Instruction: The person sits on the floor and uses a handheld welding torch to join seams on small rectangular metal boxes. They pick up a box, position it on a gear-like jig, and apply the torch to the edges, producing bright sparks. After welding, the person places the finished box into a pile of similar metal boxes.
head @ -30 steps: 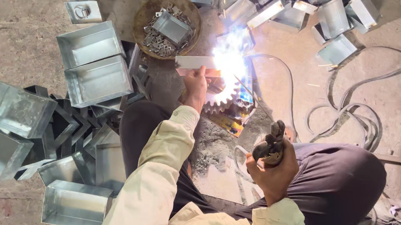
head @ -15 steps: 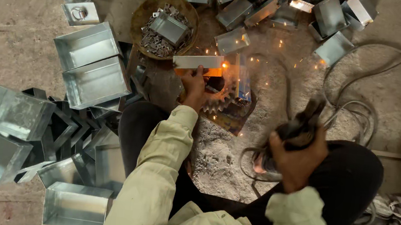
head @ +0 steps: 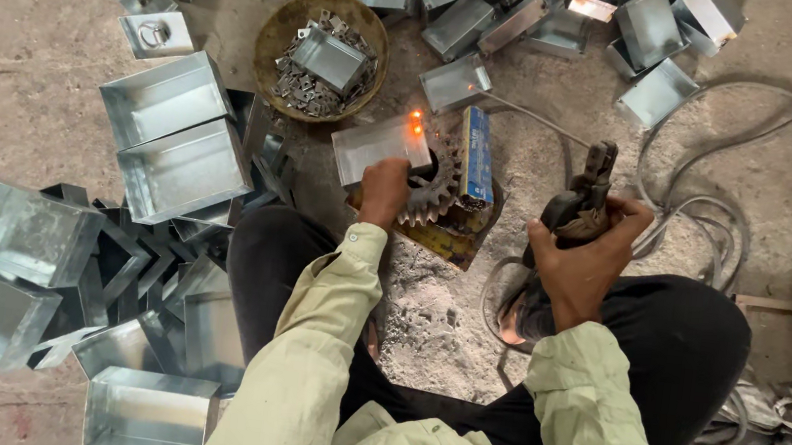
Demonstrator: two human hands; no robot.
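Observation:
My left hand (head: 384, 189) presses a flat metal sheet piece (head: 377, 146) against a steel gear wheel (head: 432, 189) that rests on yellow blocks. A spot on the sheet's right edge glows orange (head: 416, 123). My right hand (head: 582, 264) is closed round the dark handle of a welding electrode holder (head: 583, 196), held up and to the right of the gear, clear of the sheet. A blue packet (head: 476, 155) lies beside the gear.
Open galvanised metal boxes (head: 175, 133) pile up at left and along the top (head: 657, 24). A round basket (head: 276, 40) holds small metal clips. Grey cables (head: 706, 203) loop at right. My dark-trousered legs are folded on the dusty floor.
The bright welding flash has died down to an orange glow. My right hand has drawn the holder away to the right, off the sheet.

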